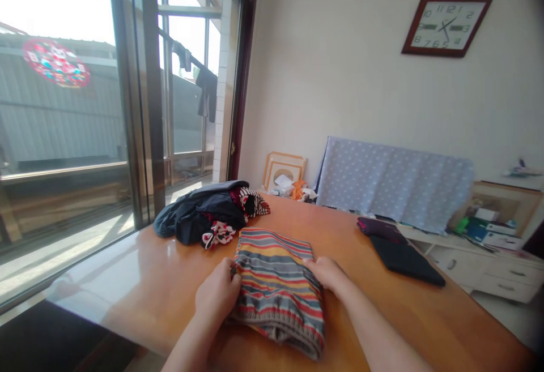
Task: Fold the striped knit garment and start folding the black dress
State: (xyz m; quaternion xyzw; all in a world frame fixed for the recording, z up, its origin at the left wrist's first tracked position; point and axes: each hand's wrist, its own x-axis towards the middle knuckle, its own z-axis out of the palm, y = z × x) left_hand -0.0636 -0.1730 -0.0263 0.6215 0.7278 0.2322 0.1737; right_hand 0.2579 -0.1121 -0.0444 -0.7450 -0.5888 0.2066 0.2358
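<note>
Folded striped pants (276,287) in red, grey and yellow-orange lie on the wooden table (348,326) in front of me. Their gathered waistband, with what looks like a drawstring, faces me. My left hand (219,290) is closed on the left edge of the pants, fingers curled in. At the opposite edge, my right hand (326,273) pinches the cloth, its thumb on top and its other fingers partly hidden. Just beyond the pants sits a loose heap of dark clothes (195,210), with patterned red, black and white pieces among them.
Folded dark clothes (406,259) lie at the table's right side. Behind the table, a blue dotted cloth (395,182) hangs over something beside a white cabinet (476,270). A large window (63,106) runs along the left. A clock (448,25) hangs on the wall.
</note>
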